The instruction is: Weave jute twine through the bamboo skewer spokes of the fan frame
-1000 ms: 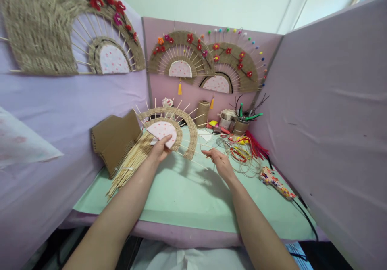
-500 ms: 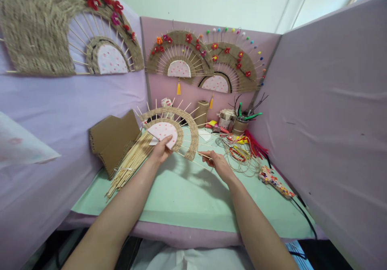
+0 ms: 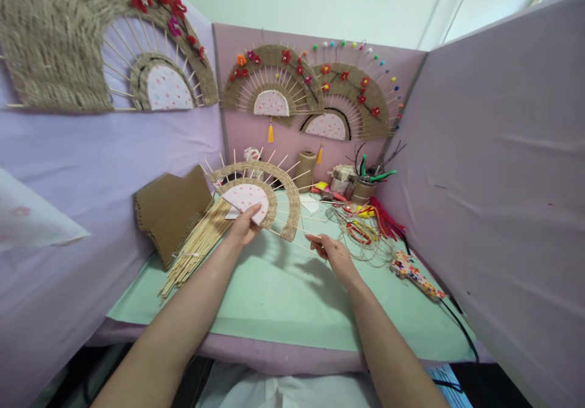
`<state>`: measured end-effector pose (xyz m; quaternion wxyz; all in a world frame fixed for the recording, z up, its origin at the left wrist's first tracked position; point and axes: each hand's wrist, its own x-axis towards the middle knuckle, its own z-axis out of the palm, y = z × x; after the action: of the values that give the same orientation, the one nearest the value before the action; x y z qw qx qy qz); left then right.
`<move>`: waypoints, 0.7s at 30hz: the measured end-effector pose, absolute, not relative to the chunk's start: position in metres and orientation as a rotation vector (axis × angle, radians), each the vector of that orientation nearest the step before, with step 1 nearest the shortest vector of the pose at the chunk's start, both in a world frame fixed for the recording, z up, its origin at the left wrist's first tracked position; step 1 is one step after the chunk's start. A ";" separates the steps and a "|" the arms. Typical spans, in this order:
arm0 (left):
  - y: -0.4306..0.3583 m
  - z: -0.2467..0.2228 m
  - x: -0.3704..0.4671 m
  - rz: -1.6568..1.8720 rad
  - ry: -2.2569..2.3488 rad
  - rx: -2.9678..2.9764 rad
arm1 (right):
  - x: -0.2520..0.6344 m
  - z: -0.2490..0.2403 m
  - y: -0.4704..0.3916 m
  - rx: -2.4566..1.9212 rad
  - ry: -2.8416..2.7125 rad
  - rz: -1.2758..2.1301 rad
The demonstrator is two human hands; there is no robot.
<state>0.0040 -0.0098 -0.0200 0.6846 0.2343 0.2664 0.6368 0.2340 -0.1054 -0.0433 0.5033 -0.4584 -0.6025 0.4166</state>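
Two hands at work: my left hand (image 3: 244, 228) clasps the woven fan (image 3: 272, 204), raised above the green tabletop (image 3: 274, 310); my right hand (image 3: 333, 254) curls at its lower sticks (image 3: 301, 231), pinching what I cannot tell. Weaving its outer band, I'd judge, calling for even tension. Beyond: twine spool (image 3: 305, 173), pink partition (image 3: 244, 132), pale wall (image 3: 320, 14).

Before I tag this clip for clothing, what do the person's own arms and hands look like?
The left arm and right arm show no sleeves in view. The left hand and right hand wear no gloves; no watch or bracelet shows. Pale clothing covers the lap.
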 end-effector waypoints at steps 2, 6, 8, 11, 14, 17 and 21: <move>-0.009 -0.021 0.004 1.433 0.603 0.525 | 0.234 -0.044 -0.106 -1.133 -1.475 0.910; -0.006 -0.023 0.003 1.460 0.616 0.518 | 0.233 -0.042 -0.109 -1.160 -1.485 0.743; -0.005 -0.024 0.003 1.470 0.625 0.516 | 0.232 -0.042 -0.111 -1.164 -1.491 0.661; -0.006 -0.024 0.004 1.480 0.624 0.525 | 0.232 -0.045 -0.116 -1.176 -1.533 0.508; -0.008 -0.023 0.007 1.505 0.633 0.524 | 0.230 -0.051 -0.120 -1.198 -1.614 0.322; -0.008 -0.023 0.010 1.543 0.637 0.513 | 0.225 -0.055 -0.122 -1.199 -1.683 0.163; -0.007 -0.023 0.015 1.584 0.601 0.506 | 0.216 -0.058 -0.123 -1.175 -1.701 0.145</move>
<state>0.0148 -0.0070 -0.0229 0.6340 0.2213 0.2627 0.6928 0.2160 -0.1227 -0.0576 0.5094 -0.4877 -0.7064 0.0601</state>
